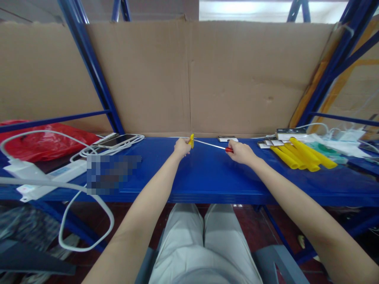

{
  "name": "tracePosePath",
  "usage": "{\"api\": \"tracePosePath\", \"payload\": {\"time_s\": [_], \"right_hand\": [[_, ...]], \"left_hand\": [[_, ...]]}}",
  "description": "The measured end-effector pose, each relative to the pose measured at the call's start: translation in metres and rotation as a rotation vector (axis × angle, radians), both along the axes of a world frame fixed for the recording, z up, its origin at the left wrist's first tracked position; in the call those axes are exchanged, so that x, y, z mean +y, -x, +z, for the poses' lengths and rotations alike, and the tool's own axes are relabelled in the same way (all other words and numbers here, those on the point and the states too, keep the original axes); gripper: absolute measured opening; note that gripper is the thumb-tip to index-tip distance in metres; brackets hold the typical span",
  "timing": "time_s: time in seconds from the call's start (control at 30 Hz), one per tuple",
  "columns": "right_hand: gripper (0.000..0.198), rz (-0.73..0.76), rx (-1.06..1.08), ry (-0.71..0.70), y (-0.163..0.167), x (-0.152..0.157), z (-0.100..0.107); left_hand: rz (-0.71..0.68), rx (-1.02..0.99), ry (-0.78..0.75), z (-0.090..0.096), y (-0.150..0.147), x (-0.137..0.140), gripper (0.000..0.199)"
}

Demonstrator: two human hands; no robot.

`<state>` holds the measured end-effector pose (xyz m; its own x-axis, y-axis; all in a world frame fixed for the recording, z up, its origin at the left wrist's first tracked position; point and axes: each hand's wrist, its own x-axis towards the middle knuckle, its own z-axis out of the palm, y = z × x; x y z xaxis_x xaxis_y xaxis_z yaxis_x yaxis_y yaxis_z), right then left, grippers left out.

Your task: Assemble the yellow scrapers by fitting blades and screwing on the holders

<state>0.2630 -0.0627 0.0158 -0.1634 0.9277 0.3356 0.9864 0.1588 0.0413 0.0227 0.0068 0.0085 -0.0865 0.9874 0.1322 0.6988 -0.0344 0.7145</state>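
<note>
My left hand (182,147) is closed on a small yellow piece (192,141), held just above the blue tabletop (204,177). Its exact kind is too small to make out. In my right hand (241,152) is a screwdriver (211,144) with a red handle and a long thin metal shaft. The fingers wrap round the handle and hide most of it. Its shaft points left, and the far end reaches the yellow piece; whether the two touch I cannot tell.
Several yellow tubes (303,156) lie at the right, beside small boxes (288,133) and plastic wrapping. At the left are a white power strip (53,177), looped cables, a phone (117,141) and a red bag (47,138). A cardboard panel (189,79) closes off the back.
</note>
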Motion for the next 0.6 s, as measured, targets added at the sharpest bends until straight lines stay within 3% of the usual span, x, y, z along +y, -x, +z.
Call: {"api": "tracePosePath", "payload": {"time_s": [0.13, 0.3, 0.47, 0.6], "right_hand": [[0.024, -0.036, 0.041, 0.046, 0.0009, 0.0002, 0.0006], [0.026, 0.107, 0.081, 0.176, -0.0030, 0.0051, 0.0023], [0.018, 0.059, 0.026, 0.057, -0.0041, 0.0059, -0.0003], [0.026, -0.050, 0.013, 0.005, -0.0009, 0.0032, -0.0031]], "left_hand": [[-0.007, 0.000, -0.001, -0.0004, -0.0004, 0.0000, 0.046], [-0.009, -0.019, 0.001, -0.0004, -0.0004, -0.0010, 0.046], [-0.016, -0.006, 0.002, 0.0020, -0.0011, -0.0040, 0.044], [0.001, -0.016, 0.013, 0.0036, -0.0023, -0.0061, 0.044]]}}
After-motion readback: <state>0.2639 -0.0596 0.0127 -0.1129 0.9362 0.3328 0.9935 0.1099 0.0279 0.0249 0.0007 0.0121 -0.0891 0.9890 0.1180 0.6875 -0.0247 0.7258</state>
